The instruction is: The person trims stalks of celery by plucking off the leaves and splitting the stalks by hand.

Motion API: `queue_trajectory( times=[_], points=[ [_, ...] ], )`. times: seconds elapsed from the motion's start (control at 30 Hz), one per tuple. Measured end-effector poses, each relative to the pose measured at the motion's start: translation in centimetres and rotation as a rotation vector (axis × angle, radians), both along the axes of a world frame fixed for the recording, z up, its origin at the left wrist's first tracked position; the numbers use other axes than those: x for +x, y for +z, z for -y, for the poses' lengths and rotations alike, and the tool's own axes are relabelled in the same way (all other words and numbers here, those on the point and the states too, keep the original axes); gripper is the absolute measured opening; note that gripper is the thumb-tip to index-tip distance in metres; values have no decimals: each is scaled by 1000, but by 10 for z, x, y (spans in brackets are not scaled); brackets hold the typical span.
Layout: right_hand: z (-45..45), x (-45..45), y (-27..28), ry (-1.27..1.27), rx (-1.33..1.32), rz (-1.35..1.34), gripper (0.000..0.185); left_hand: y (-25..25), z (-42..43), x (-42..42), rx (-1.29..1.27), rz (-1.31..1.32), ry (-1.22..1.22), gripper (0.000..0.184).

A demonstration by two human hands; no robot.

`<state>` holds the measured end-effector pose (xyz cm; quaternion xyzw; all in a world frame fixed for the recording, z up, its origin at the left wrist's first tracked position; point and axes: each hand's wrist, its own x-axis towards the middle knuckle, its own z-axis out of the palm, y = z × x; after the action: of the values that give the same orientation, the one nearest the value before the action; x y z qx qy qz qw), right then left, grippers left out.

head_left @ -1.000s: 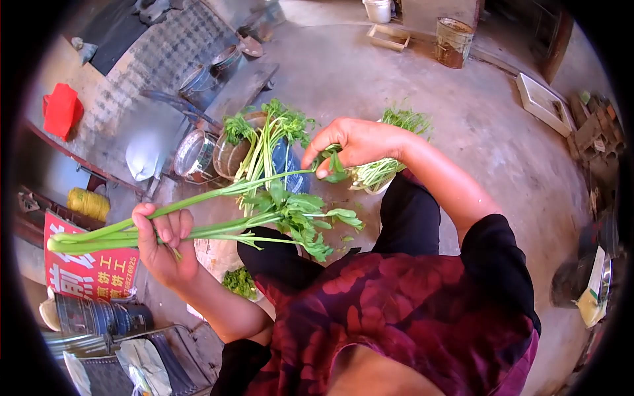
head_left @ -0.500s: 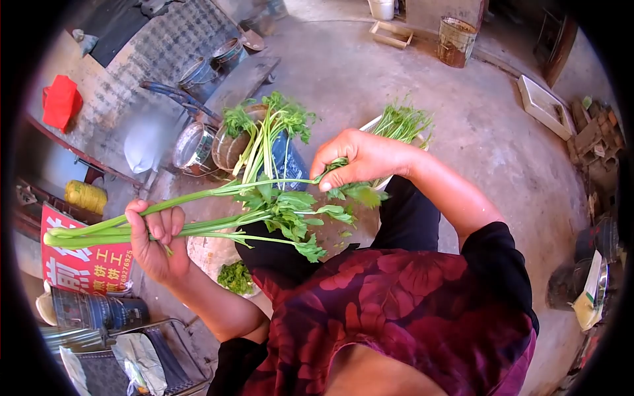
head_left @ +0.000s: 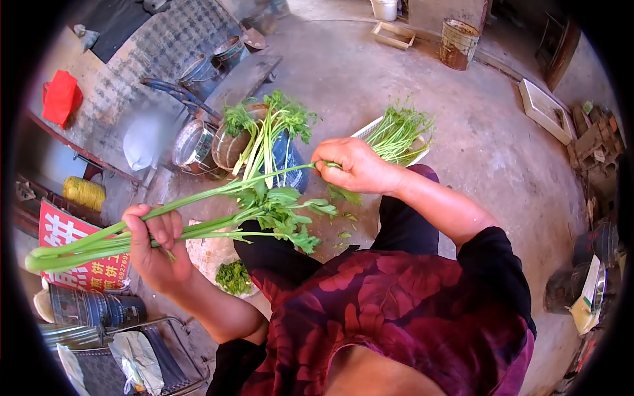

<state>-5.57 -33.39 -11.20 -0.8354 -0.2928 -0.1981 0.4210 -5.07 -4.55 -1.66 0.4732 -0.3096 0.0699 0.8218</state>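
Observation:
A bunch of celery lies across my left hand, whose fingers are wrapped round the stalks with the root end pointing left. My right hand is closed on the leafy tip of one celery stalk, which stretches taut between both hands. Leaves of the other stalks hang loose over my lap. Beyond them, more celery rests upright against a blue container. Just past my right hand stands a white basket of thin green stems.
Picked leaves lie in a pale bag or cloth by my left knee. Metal buckets and a wooden bench stand ahead on the left. A red sign and a chair are at my left. A rusty bucket stands farther off.
My right hand has moved slightly down and right, and its fingers have closed tighter round the stalk's tip. My left hand and the celery's root end have shifted a little left and down.

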Motion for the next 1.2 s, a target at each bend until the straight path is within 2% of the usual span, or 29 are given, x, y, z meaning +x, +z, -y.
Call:
queue_trajectory(
  times=[0.1, 0.17, 0.2, 0.3, 0.37, 0.4, 0.43, 0.5, 0.57, 0.67, 0.7, 0.77, 0.97, 1.1, 1.2],
  points=[
    [-1, 5, -22, -44, 347, -285, 13, -5, 4, 0, 12, 16, 125, 22],
    [20, 25, -70, -401, 627, -381, 15, 0, -17, 4, -35, 41, 281, 23],
    [32, 22, -85, -429, 838, -580, 15, 10, -32, 7, -71, 123, 93, 24],
    [37, 14, -78, -369, 912, -840, 22, 19, -30, 5, -115, 149, 275, 24],
    [40, 13, -57, -281, 945, -743, 25, 18, -23, 5, -71, 127, 250, 23],
    [46, 16, -49, -251, 875, -629, 31, 16, -18, 4, -70, 100, 246, 23],
    [45, 14, -28, -267, 845, -570, 23, 16, -14, 4, -72, 73, 242, 23],
    [30, 6, 15, -224, 662, -284, 19, 15, -9, 4, -84, 72, 199, 22],
    [11, 3, 39, -158, 420, -33, 28, 13, -6, 3, -106, 49, 148, 22],
    [-17, 11, 59, -146, 49, 209, 41, 9, 5, 3, -78, 24, 22, 22],
    [-23, 19, 58, -89, -12, 269, 34, 9, 7, 2, -77, 22, 17, 22],
    [-23, 22, 66, 43, -267, -5, 23, 10, 9, 0, -73, 20, 10, 22],
    [8, 26, 43, 124, -69, 78, 18, 12, -14, 1, -120, 42, 114, 22],
    [15, 18, 43, 223, 70, -344, 19, 15, -17, 5, -119, 25, 119, 22],
    [17, 13, 36, 267, 154, -359, 14, 12, -15, 7, -145, 19, 95, 22]
  ],
)
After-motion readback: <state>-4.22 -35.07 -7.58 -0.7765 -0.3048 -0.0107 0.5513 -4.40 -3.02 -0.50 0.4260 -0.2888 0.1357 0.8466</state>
